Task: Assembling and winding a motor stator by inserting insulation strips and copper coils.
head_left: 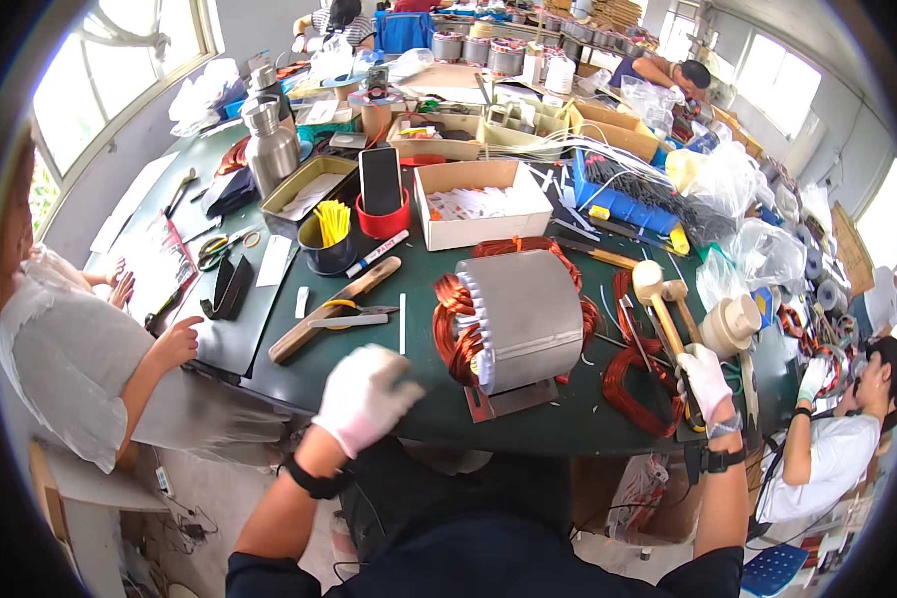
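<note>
My left hand (367,399), in a white glove, hovers over the table's front edge, left of the motor stator. Its fingers are loosely curled in, and nothing shows in them. The stator (528,317) is a grey metal cylinder with copper windings (456,334) bulging from its ends; it lies on its side on a small metal plate (513,399). To its right, my gloved right hand (706,381) is closed round the lower end of a wooden handle. That handle belongs to a pale-headed mallet (649,281). Loose copper coils (640,394) lie just left of this hand.
Left of the stator lie a wooden stick (339,311), yellow-handled scissors (341,307) and a marker (377,254). Behind are a white box (480,204) and a phone (380,181) in a red holder. A second mallet (731,324) stands right. People sit at left and right.
</note>
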Tool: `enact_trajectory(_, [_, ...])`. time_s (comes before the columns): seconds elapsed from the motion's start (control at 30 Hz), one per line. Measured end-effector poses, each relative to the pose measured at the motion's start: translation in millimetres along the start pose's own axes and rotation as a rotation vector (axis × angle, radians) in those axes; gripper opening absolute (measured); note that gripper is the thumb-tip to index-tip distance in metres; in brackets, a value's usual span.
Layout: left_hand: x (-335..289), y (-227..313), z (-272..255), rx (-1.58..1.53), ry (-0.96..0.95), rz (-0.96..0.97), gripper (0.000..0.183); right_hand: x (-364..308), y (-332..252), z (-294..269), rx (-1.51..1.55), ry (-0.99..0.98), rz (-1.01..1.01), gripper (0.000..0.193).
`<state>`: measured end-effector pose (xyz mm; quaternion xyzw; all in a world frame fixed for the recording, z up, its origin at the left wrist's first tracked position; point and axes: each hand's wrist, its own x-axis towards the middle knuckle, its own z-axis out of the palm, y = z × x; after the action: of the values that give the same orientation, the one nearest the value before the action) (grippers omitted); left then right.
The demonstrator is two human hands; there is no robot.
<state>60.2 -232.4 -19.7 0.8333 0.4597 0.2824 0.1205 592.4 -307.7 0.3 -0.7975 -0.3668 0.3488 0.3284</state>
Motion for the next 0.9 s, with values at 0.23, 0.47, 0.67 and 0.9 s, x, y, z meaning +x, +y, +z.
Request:
enact_trajectory(0.23, [-20, -131, -47, 0.395, 0.010, -0.442, 0.034, -105, -58, 83, 0.447, 0.205, -0.417, 0.015])
enact_trajectory(0.47, [-28, -124, -58, 0.423, 0.301, -0.312, 0.033, -96, 19, 193, 0.530, 0.280, -0.648, 0.006])
enact_trajectory(0.67, [-80, -79, -74, -0.044, 0.203, -0.259, 0.038, -130, 4, 166, 0.418, 0.271, -0.353, 0.003])
enact_trajectory(0.9, [-75, -86, -60, 0.130, -0.104, -0.118, 0.034, -192, -134, 143, 0.411, 0.222, -0.950, 0.008])
